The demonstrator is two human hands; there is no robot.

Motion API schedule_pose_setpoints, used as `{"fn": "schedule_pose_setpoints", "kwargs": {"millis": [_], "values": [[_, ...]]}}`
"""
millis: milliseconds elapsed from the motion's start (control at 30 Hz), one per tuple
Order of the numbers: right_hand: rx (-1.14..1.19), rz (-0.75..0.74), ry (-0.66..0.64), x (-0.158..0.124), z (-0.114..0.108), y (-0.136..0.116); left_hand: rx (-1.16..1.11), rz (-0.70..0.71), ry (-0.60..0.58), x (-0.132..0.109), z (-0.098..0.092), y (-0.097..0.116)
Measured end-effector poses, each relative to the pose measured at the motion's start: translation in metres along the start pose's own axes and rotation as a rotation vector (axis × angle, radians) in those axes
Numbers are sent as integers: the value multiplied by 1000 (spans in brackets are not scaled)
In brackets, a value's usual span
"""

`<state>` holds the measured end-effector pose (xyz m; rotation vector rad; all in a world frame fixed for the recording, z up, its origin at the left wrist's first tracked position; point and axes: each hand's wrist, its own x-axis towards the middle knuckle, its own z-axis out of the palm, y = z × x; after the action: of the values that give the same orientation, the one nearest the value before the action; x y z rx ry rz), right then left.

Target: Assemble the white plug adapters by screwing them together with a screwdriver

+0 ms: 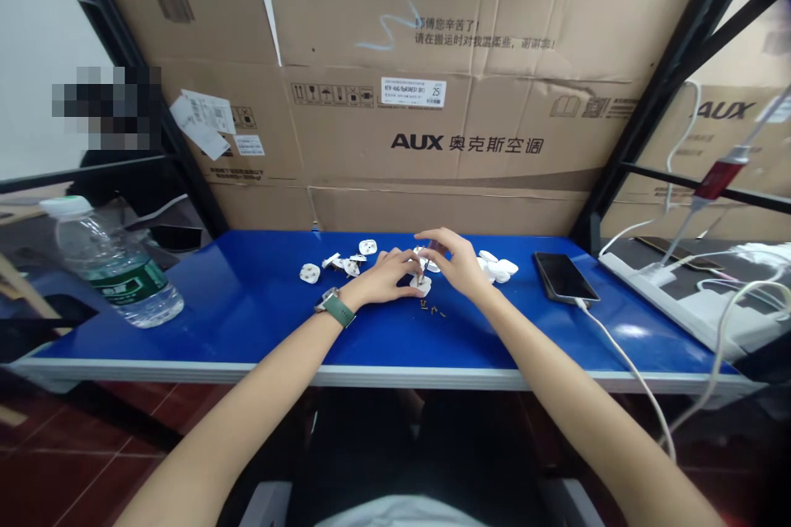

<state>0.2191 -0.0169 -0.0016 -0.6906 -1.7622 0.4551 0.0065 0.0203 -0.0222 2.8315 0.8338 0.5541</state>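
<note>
My left hand (390,274), with a green-strapped watch on the wrist, grips a small white plastic piece (421,286) against the blue table, its thumb at the near edge. Above that piece, my right hand (454,259) is closed in a pinch around a thin dark item (425,265) that points down at it; its kind is too small to tell. Several small brass-coloured screws or pins (432,310) lie just in front. White parts with metal bits (351,267) are scattered left of my hands. Plain white pieces (498,267) sit in a pile to the right.
A water bottle (120,268) stands at the table's left end. On the right lies a phone (565,276) with a white charging cable (624,354), near a white power strip (671,305). Cardboard (470,189) walls off the back. Beyond the left frame is a person (114,173).
</note>
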Motion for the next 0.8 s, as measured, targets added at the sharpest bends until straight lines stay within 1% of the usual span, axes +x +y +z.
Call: {"fn": "schedule_pose_setpoints", "kwargs": {"millis": [133,200,267,333,433,533,600,700,800], "values": [[31,18,-106,8,-2,-6,0,-3,4,1,1,-1],[-29,34,-170,16,-5,-6,0,-9,-4,1,1,-2],[-138,12,-207,24,-6,-4,3,-16,-14,1,2,-3],[-216,-30,-217,30,-4,-1,0,-24,-11,1,3,-5],[-235,-43,-185,32,0,5,-9,-31,5,1,4,-7],[-183,-54,-141,27,1,9,4,-23,3,1,3,-5],[-90,-58,-165,23,-2,10,20,-12,0,1,2,-3],[51,-15,-237,17,-6,11,33,-4,-3,1,0,-1],[70,15,-211,15,-6,11,30,-10,0,1,0,-2]]}}
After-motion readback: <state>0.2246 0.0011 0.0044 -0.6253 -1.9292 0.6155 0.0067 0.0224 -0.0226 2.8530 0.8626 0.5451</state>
